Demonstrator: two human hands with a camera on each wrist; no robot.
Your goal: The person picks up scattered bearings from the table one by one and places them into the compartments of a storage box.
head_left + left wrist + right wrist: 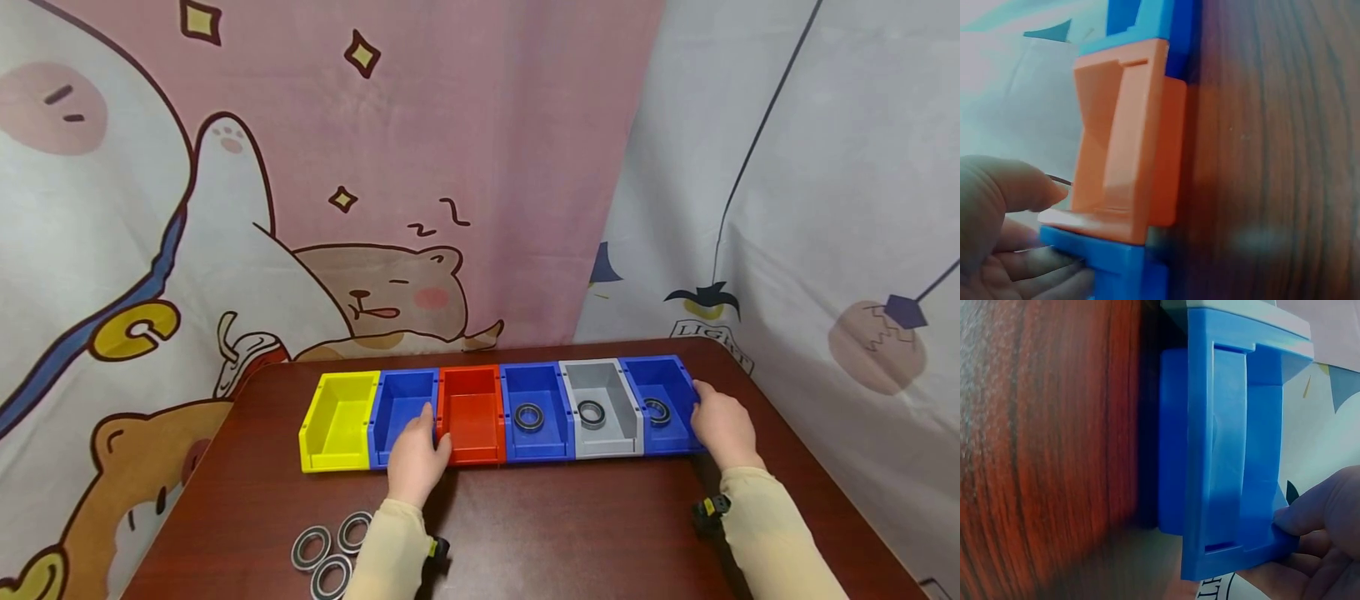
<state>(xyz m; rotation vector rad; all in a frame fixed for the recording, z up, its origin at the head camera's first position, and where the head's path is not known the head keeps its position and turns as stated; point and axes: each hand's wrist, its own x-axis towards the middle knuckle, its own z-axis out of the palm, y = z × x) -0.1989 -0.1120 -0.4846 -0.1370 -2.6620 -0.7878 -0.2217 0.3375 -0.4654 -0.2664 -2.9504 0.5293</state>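
Note:
A row of joined plastic storage bins stands on the table: a yellow bin point(316, 425), a blue bin point(405, 417), a red bin point(471, 417), a second blue bin point(551, 417), a grey bin point(611, 392) and a blue end bin point(663, 375). My left hand point(416, 462) grips the wall between the first blue bin and the red one, thumb on the red side. At the far right, my right hand point(723, 429) pinches the end bin's outer wall, its thumb inside. One bearing point(517, 417) lies in the second blue bin, another bearing point(581, 414) in the grey bin, a third bearing point(666, 410) in the end bin.
Three loose ball bearings point(321, 560) lie on the dark wooden table point(555, 533) beside my left forearm, at the front left. A printed cartoon curtain point(540, 167) hangs behind the table's back edge, close behind the bins.

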